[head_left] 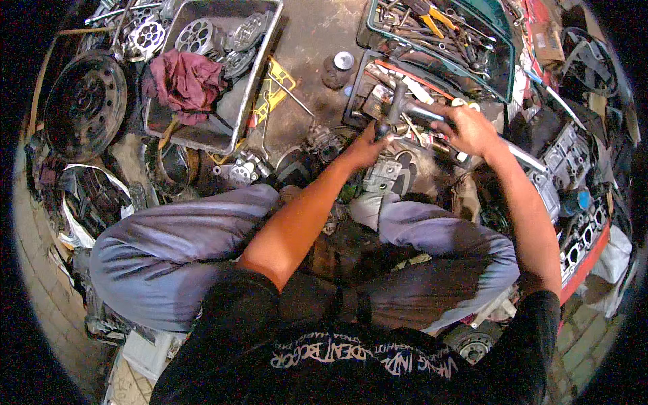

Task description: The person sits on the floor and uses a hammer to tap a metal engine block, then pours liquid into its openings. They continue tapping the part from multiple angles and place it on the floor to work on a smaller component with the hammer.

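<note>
My right hand (pixel 471 129) is closed round the grey handle of a hammer (pixel 420 110), whose head reaches out to the left. Beneath the hammer head, my left hand (pixel 364 147) is closed at a small metal piece with a dark rounded end (pixel 383 129). Its kind is too blurred to tell. Just below the left fingers sits a grey cast-metal part (pixel 383 174), near my folded legs. Behind both hands lies an open tool tray (pixel 351 101) with loose tools and small parts, partly covered by the hammer and hands.
A dark green toolbox (pixel 511 67) full of pliers and wrenches stands far right. At the far left, a grey tub (pixel 260 67) holds metal parts and a maroon cloth (pixel 185 82). A can (pixel 339 67) stands between them. Engine castings (pixel 567 158) crowd the right side.
</note>
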Demonstrator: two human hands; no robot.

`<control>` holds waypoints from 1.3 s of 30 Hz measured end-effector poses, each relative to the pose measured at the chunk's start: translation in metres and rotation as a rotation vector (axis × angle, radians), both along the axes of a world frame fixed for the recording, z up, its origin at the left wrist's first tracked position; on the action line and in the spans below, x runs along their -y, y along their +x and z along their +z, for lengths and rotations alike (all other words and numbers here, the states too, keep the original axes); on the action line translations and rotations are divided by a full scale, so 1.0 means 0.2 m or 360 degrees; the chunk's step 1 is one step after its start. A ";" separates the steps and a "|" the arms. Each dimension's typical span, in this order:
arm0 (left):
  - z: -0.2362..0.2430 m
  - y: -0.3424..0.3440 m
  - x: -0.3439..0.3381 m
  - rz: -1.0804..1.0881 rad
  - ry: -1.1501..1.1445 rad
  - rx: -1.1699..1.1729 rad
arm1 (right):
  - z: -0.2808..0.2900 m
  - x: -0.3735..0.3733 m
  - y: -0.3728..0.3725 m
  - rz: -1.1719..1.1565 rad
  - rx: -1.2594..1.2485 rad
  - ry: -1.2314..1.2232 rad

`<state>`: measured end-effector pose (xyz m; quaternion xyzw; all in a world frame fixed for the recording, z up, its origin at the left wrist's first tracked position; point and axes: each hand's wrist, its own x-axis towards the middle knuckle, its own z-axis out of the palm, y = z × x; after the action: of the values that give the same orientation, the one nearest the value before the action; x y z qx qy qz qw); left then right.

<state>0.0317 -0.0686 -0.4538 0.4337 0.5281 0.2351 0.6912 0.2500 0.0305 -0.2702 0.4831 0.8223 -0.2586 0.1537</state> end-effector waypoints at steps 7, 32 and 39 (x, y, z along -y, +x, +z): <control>0.03 -0.01 -0.02 -0.0027 0.0022 0.0116 | -0.01 0.03 -0.05 -0.0412 -0.0249 0.0107; 0.15 -0.05 -0.11 0.0846 -0.0533 0.0349 | -0.09 0.14 0.08 -0.0627 -0.0516 -0.0039; 0.15 -0.03 -0.14 0.0842 -0.0506 0.0719 | -0.08 0.14 0.04 -0.0605 -0.0463 0.0006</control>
<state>0.0265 -0.0411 -0.4234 0.1070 0.4860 0.4103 0.7642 0.2574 0.0025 -0.2868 0.5872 0.7305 -0.3481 -0.0188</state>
